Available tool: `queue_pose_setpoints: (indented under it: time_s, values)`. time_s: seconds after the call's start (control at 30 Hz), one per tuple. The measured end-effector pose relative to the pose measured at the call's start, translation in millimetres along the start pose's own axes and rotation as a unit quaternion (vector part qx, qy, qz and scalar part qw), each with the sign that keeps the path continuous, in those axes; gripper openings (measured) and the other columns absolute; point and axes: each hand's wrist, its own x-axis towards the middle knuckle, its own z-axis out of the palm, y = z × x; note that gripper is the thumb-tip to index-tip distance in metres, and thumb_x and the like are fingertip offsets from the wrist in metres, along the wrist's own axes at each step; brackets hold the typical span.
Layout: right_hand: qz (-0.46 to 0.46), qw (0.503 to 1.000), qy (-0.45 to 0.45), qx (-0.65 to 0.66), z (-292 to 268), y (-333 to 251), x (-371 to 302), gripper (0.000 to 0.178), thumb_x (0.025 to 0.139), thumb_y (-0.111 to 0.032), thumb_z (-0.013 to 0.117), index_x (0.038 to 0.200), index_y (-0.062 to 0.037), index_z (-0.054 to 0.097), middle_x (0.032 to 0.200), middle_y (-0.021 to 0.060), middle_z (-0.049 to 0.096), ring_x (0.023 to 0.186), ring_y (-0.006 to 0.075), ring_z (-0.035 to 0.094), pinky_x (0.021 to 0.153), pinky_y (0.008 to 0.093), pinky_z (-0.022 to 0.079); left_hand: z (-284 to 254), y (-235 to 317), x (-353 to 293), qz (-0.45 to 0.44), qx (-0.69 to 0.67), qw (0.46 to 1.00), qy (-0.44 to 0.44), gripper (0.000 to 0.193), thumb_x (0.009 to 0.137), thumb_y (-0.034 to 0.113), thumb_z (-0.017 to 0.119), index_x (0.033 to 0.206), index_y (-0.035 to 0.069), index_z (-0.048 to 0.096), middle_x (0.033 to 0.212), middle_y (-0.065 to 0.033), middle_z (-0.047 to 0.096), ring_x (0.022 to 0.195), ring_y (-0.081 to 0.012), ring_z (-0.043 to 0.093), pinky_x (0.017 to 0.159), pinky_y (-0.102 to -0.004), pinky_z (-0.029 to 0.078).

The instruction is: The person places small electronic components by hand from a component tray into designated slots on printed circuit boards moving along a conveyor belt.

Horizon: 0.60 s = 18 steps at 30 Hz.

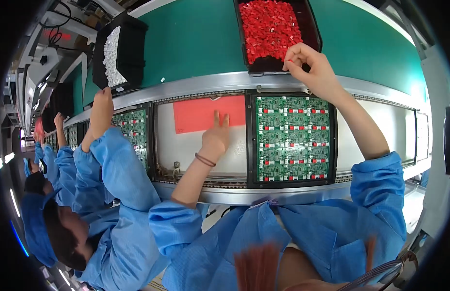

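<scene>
My right hand (312, 68) is at the near right corner of a black bin (310, 24) heaped with small red connectors (268, 29). Its thumb and forefinger are pinched together, with a bit of red showing between the tips. My left hand (216, 138) lies over a red sheet (191, 114) on the line, two fingers stretched out on it and nothing seen in its grip. Between my forearms sits a black frame (333, 145) of green circuit boards (293, 119), which carry rows of red and white connectors.
A conveyor with metal rails (210, 83) crosses in front of me, a green belt (196, 39) behind it. To the left stands a black bin of white connectors (112, 56). A co-worker's hand (102, 109) is beside that bin, above another board frame (130, 131).
</scene>
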Motion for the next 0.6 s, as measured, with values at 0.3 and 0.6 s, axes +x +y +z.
queue_pose_setpoints:
  time_s: [0.3,0.6]
  values:
    - [0.045,0.993,-0.068,-0.08,-8.0,-16.8,-49.9,0.018,0.091,-0.01,0.051,0.105,-0.0009,0.059,0.09,0.0108,0.066,0.082,0.0171,0.066,0.071,0.0278,0.05,-11.3,-40.2,25.8,0.154,-0.081,0.968,0.179,0.042,0.085,0.01,0.042,0.126,0.005,0.047,0.117,-0.0272,0.052,0.087,-0.0414,0.06,0.075,-0.0448,0.05]
    - [0.166,0.975,-0.095,-0.113,-6.6,-13.9,-112.9,0.015,0.09,-0.008,0.053,0.102,-0.0031,0.057,0.098,0.0118,0.064,0.085,0.0258,0.065,0.074,0.0315,0.051,-132.1,29.6,-19.1,0.25,-0.241,0.875,0.336,0.017,0.084,0.006,0.054,0.099,0.0,0.061,0.088,-0.0177,0.062,0.081,-0.0342,0.061,0.07,-0.0398,0.048]
